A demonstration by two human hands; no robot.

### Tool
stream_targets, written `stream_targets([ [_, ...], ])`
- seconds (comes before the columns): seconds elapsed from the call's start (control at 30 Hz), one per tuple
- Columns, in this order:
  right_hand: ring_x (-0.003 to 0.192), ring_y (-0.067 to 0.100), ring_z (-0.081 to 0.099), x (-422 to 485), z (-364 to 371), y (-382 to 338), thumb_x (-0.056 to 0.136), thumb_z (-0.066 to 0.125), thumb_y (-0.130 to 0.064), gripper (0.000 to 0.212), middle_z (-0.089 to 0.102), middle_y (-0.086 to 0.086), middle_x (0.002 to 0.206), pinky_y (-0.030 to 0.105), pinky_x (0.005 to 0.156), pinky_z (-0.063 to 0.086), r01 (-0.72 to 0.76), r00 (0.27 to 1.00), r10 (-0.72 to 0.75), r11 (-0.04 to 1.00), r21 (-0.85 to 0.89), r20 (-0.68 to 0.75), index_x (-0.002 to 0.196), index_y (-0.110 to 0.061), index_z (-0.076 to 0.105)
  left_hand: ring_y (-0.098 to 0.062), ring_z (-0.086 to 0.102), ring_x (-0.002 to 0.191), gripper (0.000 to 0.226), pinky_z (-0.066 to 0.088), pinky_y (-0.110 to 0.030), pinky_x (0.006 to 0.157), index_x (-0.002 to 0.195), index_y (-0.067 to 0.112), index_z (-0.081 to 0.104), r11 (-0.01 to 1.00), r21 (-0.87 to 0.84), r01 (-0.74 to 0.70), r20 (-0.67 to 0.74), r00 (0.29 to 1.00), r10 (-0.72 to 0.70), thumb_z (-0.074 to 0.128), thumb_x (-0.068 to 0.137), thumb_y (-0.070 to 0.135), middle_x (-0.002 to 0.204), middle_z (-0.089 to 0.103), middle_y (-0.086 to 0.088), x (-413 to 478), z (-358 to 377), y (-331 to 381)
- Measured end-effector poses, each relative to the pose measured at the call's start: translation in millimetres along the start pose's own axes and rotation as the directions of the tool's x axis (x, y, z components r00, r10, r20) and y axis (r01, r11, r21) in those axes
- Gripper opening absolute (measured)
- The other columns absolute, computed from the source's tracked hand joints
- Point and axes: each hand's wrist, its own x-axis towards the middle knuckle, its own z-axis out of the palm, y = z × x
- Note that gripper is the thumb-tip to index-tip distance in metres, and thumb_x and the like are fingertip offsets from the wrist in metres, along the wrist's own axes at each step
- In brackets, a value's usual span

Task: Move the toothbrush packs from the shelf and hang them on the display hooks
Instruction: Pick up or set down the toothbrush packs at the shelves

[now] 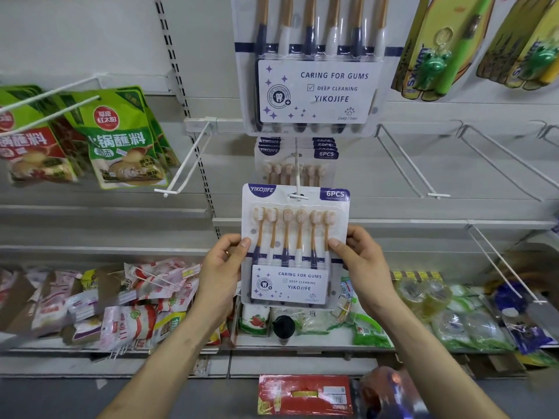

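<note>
Two hands, left hand [223, 261] and right hand [360, 255], pinch the toothbrush pack [295, 246] by its edges; keep it level while its hang-slot slides along the hook [298, 176].

White-purple toothbrush pack [295, 246]; green sauce pouches [121, 137].

Toothbrush pack [295, 246] at the hook [298, 176] tip — more packs [325, 154] behind it, pouches [121, 137] to the left
</note>
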Motion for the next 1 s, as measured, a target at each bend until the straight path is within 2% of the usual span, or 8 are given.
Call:
stream_targets([
  [0.27, 0.085, 0.002, 0.072, 47, 5, 9, 0.103, 0.065, -0.011, 0.006, 0.077, -0.007, 0.093, 0.015, 0.068, 0.051, 0.016, 0.999, -0.019, 0.995, -0.094, -0.031, 0.103, -0.016, 0.069, -0.021, 0.071, 0.093, 0.014, 0.058, -0.051, 0.090, 0.099, 0.026, 0.072, 0.941, 0.313, -0.130, 0.014, 0.991, 0.133, 0.061, 0.106, 0.033, 0.094, 0.075, 0.006, 44, 7, -1],
  [0.33, 0.088, 0.005, 0.074, 63, 8, 10, 0.103, 0.065, -0.014, 0.005, 0.077, -0.007, 0.094, 0.023, 0.073, 0.055, 0.004, 0.999, -0.009, 0.993, -0.121, -0.039, 0.103, -0.018, 0.069, -0.019, 0.072, 0.093, 0.014, 0.060, -0.050, 0.090, 0.101, 0.028, 0.072, 0.921, 0.367, -0.131, 0.001, 0.990, 0.140, 0.062, 0.105, 0.037, 0.094, 0.076, 0.008, 63, 9, -1],
  [0.4, 0.098, 0.016, 0.075, 81, 10, 14, 0.103, 0.064, -0.020, 0.004, 0.078, -0.003, 0.098, 0.043, 0.086, 0.061, -0.003, 0.999, -0.003, 0.987, -0.159, -0.037, 0.102, -0.021, 0.068, -0.017, 0.072, 0.094, 0.016, 0.061, -0.051, 0.089, 0.102, 0.031, 0.073, 0.902, 0.410, -0.137, -0.007, 0.988, 0.154, 0.063, 0.102, 0.043, 0.094, 0.076, 0.010, 83, 11, -2],
  [0.5, 0.102, 0.026, 0.073, 112, 12, 21, 0.099, 0.057, -0.033, 0.012, 0.077, -0.001, 0.101, 0.060, 0.094, 0.058, -0.014, 1.000, 0.012, 0.965, -0.263, -0.010, 0.098, -0.024, 0.065, -0.017, 0.071, 0.091, 0.021, 0.059, -0.041, 0.085, 0.106, 0.026, 0.074, 0.841, 0.508, -0.183, 0.007, 0.978, 0.208, 0.060, 0.104, 0.042, 0.094, 0.075, 0.009, 107, 16, 1],
  [0.6, 0.098, 0.036, 0.069, 135, 14, 18, 0.095, 0.049, -0.034, 0.019, 0.074, 0.007, 0.100, 0.062, 0.089, 0.057, -0.012, 1.000, 0.005, 0.934, -0.358, -0.020, 0.098, -0.020, 0.062, -0.022, 0.070, 0.089, 0.023, 0.053, -0.034, 0.075, 0.107, 0.024, 0.072, 0.770, 0.604, -0.204, 0.003, 0.967, 0.254, 0.057, 0.106, 0.041, 0.094, 0.074, 0.004, 125, 24, 6],
  [0.73, 0.091, 0.039, 0.067, 155, 10, 13, 0.096, 0.053, -0.039, 0.029, 0.070, 0.018, 0.097, 0.061, 0.086, 0.057, 0.006, 0.999, -0.021, 0.916, -0.401, -0.034, 0.094, -0.011, 0.060, -0.027, 0.071, 0.085, 0.027, 0.061, -0.043, 0.077, 0.103, 0.025, 0.073, 0.740, 0.643, -0.198, 0.020, 0.970, 0.241, 0.057, 0.103, 0.047, 0.091, 0.074, 0.001, 146, 30, 6],
  [0.87, 0.097, 0.039, 0.069, 172, 3, 20, 0.091, 0.051, -0.044, 0.032, 0.071, 0.013, 0.095, 0.062, 0.089, 0.058, 0.026, 0.999, -0.038, 0.897, -0.441, -0.018, 0.091, -0.014, 0.061, -0.030, 0.072, 0.086, 0.035, 0.064, -0.052, 0.076, 0.102, 0.026, 0.071, 0.742, 0.639, -0.204, 0.015, 0.967, 0.253, 0.054, 0.094, 0.056, 0.090, 0.075, -0.002, 162, 32, 0],
  [1.0, 0.096, 0.035, 0.069, 165, 6, 14, 0.097, 0.050, -0.041, 0.032, 0.071, 0.010, 0.098, 0.060, 0.089, 0.058, 0.037, 0.999, -0.052, 0.881, -0.471, -0.018, 0.098, -0.012, 0.062, -0.029, 0.073, 0.087, 0.030, 0.065, -0.052, 0.077, 0.106, 0.022, 0.074, 0.732, 0.648, -0.210, 0.023, 0.966, 0.257, 0.059, 0.101, 0.048, 0.094, 0.076, -0.003, 162, 33, -2],
])
